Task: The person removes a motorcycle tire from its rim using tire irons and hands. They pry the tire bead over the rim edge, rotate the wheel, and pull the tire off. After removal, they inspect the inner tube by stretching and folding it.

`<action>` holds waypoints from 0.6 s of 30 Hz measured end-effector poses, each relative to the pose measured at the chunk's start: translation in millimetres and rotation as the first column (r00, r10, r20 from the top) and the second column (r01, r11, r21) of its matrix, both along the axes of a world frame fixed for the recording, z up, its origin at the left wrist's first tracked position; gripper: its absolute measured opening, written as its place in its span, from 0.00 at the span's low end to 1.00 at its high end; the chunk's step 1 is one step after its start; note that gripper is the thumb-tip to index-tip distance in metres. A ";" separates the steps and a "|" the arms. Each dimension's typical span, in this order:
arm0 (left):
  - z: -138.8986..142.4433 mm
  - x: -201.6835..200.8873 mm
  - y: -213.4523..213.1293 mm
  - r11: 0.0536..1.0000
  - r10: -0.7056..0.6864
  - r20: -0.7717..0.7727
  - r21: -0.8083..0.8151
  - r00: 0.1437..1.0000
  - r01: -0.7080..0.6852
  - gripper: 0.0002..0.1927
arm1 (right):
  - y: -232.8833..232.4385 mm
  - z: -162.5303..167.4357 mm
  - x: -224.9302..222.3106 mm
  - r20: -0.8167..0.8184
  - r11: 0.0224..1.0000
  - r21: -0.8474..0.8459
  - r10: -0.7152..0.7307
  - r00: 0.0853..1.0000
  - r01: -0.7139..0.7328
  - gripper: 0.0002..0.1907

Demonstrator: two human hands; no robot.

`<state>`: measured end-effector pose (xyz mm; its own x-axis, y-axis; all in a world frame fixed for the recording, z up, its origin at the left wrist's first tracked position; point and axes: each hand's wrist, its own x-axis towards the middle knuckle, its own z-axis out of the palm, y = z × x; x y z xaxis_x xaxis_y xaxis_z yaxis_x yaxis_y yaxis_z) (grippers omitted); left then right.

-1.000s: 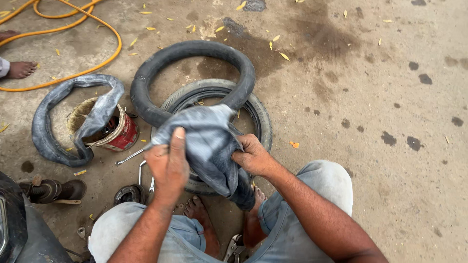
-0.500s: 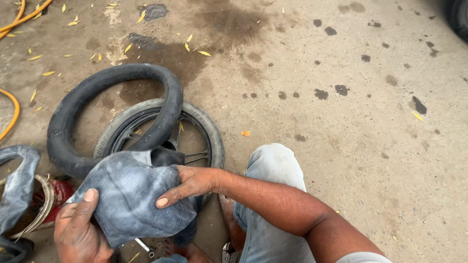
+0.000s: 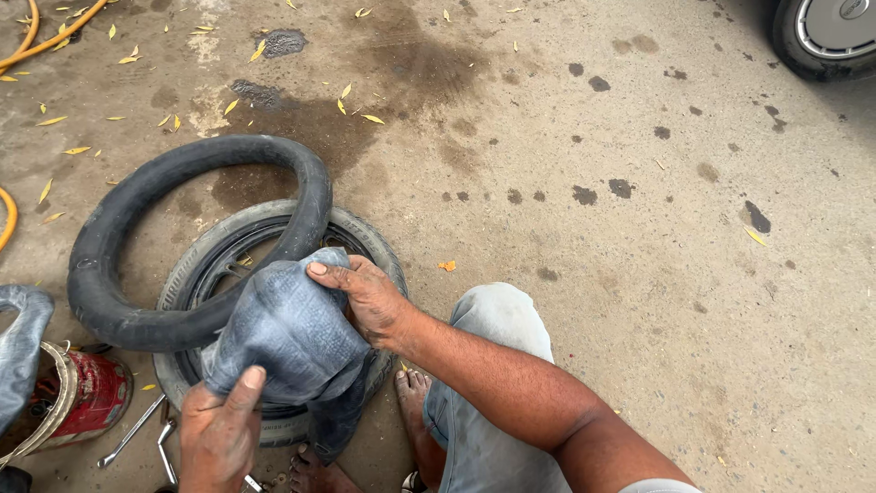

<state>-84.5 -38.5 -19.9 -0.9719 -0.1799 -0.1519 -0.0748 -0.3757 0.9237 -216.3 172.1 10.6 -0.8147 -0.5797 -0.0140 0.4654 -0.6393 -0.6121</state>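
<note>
Both hands hold a folded, dusty grey inner tube [image 3: 290, 333] in front of my knees. My left hand [image 3: 219, 436] grips its lower edge with the thumb on top. My right hand [image 3: 365, 297] clasps its upper right side, fingers spread over the rubber. Under the tube a black tyre on a wheel rim [image 3: 205, 274] lies flat on the concrete. A second black tyre [image 3: 119, 246], without a rim, leans across the wheel's upper left part.
A red tin [image 3: 87, 397] stands at the lower left with another grey tube [image 3: 20, 342] draped over it. Metal tyre levers [image 3: 137, 429] lie by the wheel. An orange hose [image 3: 36, 41] runs along the upper left. A car wheel [image 3: 821, 32] shows at top right. My bare foot [image 3: 415, 402] rests beside the wheel.
The view has swung further right and down. My hands have turned the folded tube, my right hand shifting up onto its top right side, my left hand staying on the lower edge.
</note>
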 end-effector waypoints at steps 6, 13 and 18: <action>60.3 -9.9 18.3 0.917 0.386 -0.224 0.197 0.895 -0.346 0.10 | -9.1 7.5 14.8 -0.486 0.906 0.401 0.087 0.870 0.134 0.33; 66.8 15.3 24.7 0.822 0.191 -0.652 -0.303 0.734 -0.483 0.28 | -3.3 35.1 22.3 -0.727 0.667 0.592 0.198 0.658 0.453 0.36; 43.4 28.8 40.9 0.146 -0.507 -0.576 -0.790 0.641 -0.595 0.31 | -10.0 16.7 26.7 -0.576 0.613 0.723 0.282 0.767 0.318 0.30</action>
<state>-55.7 2.4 23.5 -0.5893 0.3379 0.7339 0.6239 0.7674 0.1477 -189.6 162.1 27.3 -0.8172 -0.5745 0.0450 -0.1873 0.1910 -0.9636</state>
